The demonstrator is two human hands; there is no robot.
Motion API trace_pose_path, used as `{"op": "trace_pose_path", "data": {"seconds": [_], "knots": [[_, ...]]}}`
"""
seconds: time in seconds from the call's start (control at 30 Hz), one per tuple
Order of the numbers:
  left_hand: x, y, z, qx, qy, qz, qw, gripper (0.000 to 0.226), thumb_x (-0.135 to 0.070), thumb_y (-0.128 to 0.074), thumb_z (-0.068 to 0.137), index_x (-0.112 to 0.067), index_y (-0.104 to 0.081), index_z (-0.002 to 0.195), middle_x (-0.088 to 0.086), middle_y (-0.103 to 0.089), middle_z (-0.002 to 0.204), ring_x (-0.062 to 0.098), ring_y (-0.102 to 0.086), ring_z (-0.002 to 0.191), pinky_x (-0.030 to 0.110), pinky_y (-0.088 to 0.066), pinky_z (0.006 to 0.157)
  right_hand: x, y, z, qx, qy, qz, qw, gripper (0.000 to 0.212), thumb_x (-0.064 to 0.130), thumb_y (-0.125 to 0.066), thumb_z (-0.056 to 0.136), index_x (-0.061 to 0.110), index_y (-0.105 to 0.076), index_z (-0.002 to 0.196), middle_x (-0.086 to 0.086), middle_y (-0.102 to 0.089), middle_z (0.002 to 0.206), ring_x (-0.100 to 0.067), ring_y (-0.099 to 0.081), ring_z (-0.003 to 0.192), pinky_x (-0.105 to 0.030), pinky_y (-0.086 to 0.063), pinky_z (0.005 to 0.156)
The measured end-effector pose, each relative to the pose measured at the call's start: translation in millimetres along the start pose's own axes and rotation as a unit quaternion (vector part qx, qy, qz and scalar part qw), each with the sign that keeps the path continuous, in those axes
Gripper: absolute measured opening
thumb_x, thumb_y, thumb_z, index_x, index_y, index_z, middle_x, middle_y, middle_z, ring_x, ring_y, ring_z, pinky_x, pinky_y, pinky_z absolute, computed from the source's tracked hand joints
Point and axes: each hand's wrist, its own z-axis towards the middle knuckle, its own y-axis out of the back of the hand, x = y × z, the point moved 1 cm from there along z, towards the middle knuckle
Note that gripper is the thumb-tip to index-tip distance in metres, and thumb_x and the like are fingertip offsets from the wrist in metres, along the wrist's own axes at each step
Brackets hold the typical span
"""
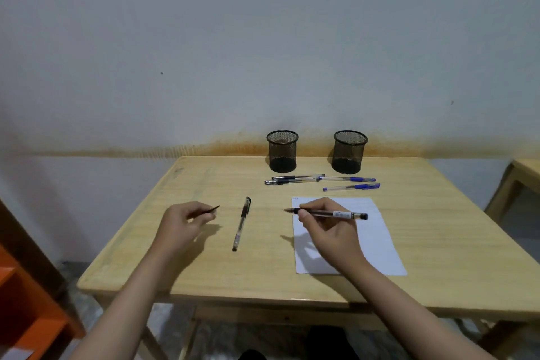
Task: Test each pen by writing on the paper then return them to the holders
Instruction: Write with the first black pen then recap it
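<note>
Right hand (327,231) grips a clear-barrelled black pen (330,213), tip off the left edge of the white paper sheet (377,237); left hand (181,222) pinches a thin black cap (211,209). Between them lies a capped black pen (242,223) on the pale wooden table (204,266). Two black mesh holders (282,151) stand behind four loose pens (321,182).

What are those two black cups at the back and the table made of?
The two holders, left and right, look like black metal mesh: you can see through the fine grid of their walls. The table appears to be pale wood or wood-look laminate, with faint grain lines and a smooth, slightly glossy finish.
</note>
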Motion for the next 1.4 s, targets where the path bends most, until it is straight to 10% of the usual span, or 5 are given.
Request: {"op": "trace_pose_path", "data": {"seconds": [0.37,0.7,0.93,1.1,1.4], "knots": [[35,-31,12,0.01,0.004,0.219,0.976,0.02,-0.021,-0.062,0.087,-0.028,-0.071,0.104,-0.009,-0.06,0.11,0.014,-0.051,0.112,0.035,-0.032,0.088,-11,-13,-5,0.012,-0.053,-0.015,0.998,0.009,0.004,-0.069,0.082,0.014,-0.069,0.082,0.005,-0.069,0.08,0.001,-0.066,0.078,-0.01,-0.05,0.065],[7,-52,-2,-0.031,-0.057,0.164,0.984,0.035,-0.031,-0.055,0.09,-0.025,-0.058,0.124,-0.006,-0.054,0.117,0.015,-0.046,0.113,0.043,-0.032,0.101,-23,10,11,-0.043,-0.063,0.011,0.997,0.012,0.002,-0.067,0.083,0.013,-0.068,0.082,-0.001,-0.07,0.08,-0.003,-0.067,0.073,-0.015,-0.053,0.066],[-31,-118,-8,0.11,-0.119,0.114,0.98,0.052,-0.047,-0.049,0.086,-0.021,-0.05,0.131,-0.008,-0.048,0.125,0.013,-0.043,0.121,0.034,-0.035,0.105,-33,25,39,-0.099,-0.082,0.016,0.992,0.015,0.001,-0.063,0.086,0.013,-0.061,0.078,-0.002,-0.065,0.074,-0.002,-0.062,0.062,-0.034,-0.054,0.069],[-36,-140,9,0.16,-0.109,0.176,0.965,0.062,-0.049,-0.045,0.091,-0.019,-0.028,0.144,-0.003,-0.03,0.15,0.019,-0.026,0.137,0.04,-0.02,0.114,-40,30,63,-0.13,-0.101,0.022,0.986,0.02,0.0,-0.062,0.087,0.012,-0.055,0.072,-0.005,-0.061,0.065,-0.001,-0.061,0.05,-0.013,-0.049,0.053],[-31,-159,24,0.212,-0.119,0.285,0.927,0.064,-0.058,-0.032,0.091,-0.034,-0.015,0.147,-0.009,-0.005,0.158,0.015,-0.005,0.144,0.05,-0.001,0.116,-77,10,118,-0.063,-0.174,-0.002,0.983,0.018,0.001,-0.064,0.084,0.007,-0.055,0.07,-0.009,-0.061,0.064,-0.007,-0.065,0.052,-0.02,-0.054,0.052]]}}
